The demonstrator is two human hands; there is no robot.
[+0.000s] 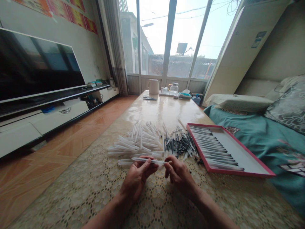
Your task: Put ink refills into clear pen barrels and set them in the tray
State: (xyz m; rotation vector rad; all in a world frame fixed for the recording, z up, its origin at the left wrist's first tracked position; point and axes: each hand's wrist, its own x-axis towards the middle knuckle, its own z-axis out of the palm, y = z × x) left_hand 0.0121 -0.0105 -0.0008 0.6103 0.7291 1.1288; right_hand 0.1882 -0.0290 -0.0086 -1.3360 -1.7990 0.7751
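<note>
My left hand (138, 176) is closed around a white, translucent pen (140, 160), held level between thumb and fingers. At the pen's right end, my right hand (177, 171) pinches with thumb and forefinger; any small part between those fingertips is hidden. Just beyond my left hand lies a loose pile of white pen barrels (135, 143). To the right of it is a heap of dark pen refills and small black parts (179, 143). A shallow box with a pink rim (240, 174) holds a row of pens with dark insides (214, 148).
The long table has a patterned cover (95, 190). A pale kettle (153, 86), a glass jug (173, 87) and a tissue pack (185, 94) stand at its far end. A sofa with a teal cover (235, 127) runs along the right. Left is a television (38, 63).
</note>
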